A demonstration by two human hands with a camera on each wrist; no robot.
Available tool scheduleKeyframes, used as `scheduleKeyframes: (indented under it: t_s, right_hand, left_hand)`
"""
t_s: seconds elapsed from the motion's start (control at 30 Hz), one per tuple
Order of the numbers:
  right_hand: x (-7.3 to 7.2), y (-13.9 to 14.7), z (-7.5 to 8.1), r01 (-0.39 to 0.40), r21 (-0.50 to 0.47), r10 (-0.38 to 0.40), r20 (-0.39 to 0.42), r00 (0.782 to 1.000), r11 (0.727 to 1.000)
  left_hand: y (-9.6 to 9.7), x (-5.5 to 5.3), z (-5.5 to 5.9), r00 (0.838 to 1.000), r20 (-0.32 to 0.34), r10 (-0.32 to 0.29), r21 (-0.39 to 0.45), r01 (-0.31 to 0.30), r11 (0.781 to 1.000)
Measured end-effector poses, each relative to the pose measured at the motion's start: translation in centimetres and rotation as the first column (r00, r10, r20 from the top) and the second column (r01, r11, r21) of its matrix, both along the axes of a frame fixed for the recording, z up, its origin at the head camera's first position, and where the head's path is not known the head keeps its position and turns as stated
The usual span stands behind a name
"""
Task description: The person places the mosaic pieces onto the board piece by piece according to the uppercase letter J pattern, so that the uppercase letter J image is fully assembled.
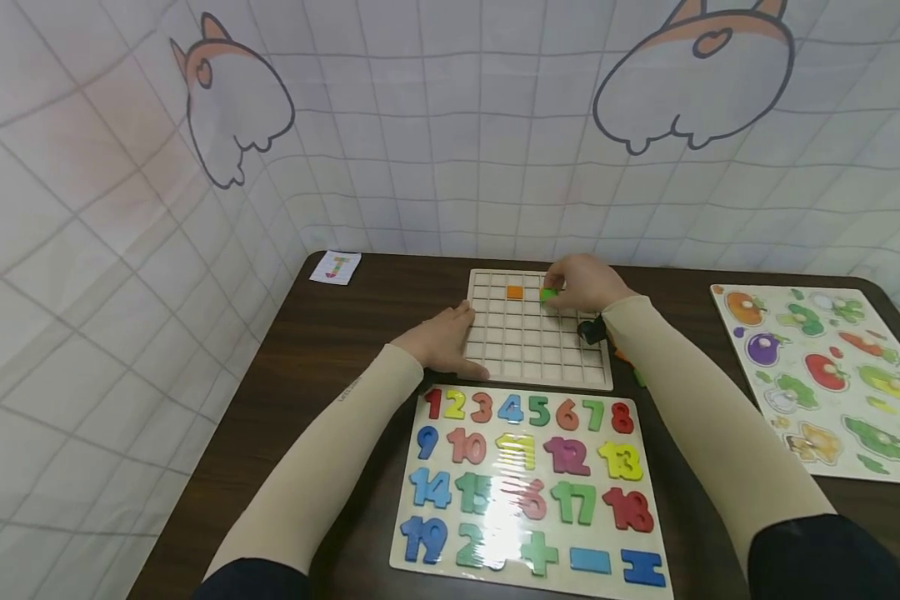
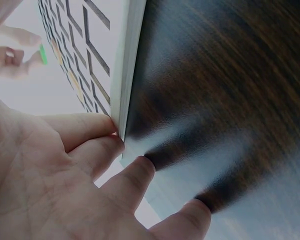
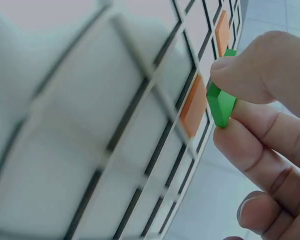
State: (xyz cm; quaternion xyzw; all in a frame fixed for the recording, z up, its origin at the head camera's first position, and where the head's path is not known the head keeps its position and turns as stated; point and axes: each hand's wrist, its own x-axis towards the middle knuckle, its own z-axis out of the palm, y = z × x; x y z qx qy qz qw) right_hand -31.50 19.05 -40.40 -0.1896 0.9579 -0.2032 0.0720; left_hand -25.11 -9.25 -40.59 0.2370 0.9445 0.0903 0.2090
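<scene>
Head view: the dark bench (image 1: 270, 400) carries a number board (image 1: 570, 537) at the near side, a vegetable board (image 1: 787, 358) at the right, and a pale grid board (image 1: 528, 342) at the far middle. The left hand (image 1: 444, 337) is spread wide at the grid board's left edge, two fingertips touching its side. The right hand (image 1: 588, 285) is narrow, pinching a green tile (image 3: 221, 109), tilted, by the grid's far part; whether the tile touches the board I cannot tell. A small card (image 1: 335, 267) lies at the far left.

The tilted tile could catch on a ridge or twist out of the pinch and land askew. A low knuckle might nudge a neighbouring orange tile (image 3: 194, 107), and uneven pressure from the left hand could slide the board. The right forearm, beside loose pieces (image 1: 640, 378) at the board's right edge, might sweep them away.

Counted: one bench, three boards, two hands, one card, twenty-three number and sign pieces (some under glare), two orange tiles on the grid, one green tile held, and at least two loose pieces, one orange, one green, partly hidden.
</scene>
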Motion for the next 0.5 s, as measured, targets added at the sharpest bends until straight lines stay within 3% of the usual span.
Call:
scheduleKeyframes:
  t_s: [0.2,0.5]
  right_hand:
    - [-1.7,-1.6,-0.8,-0.019,-0.005,0.019,0.026,0.999,1.000]
    - [-2.6,-1.9,-1.4,0.017,-0.003,-0.017,0.052,0.999,1.000]
  left_hand:
    - [-0.1,0.0,0.0,1.000,0.000,-0.002,-0.001,0.002,1.000]
    - [-0.1,-0.1,-0.1,1.000,0.007,-0.002,-0.006,0.002,1.000]
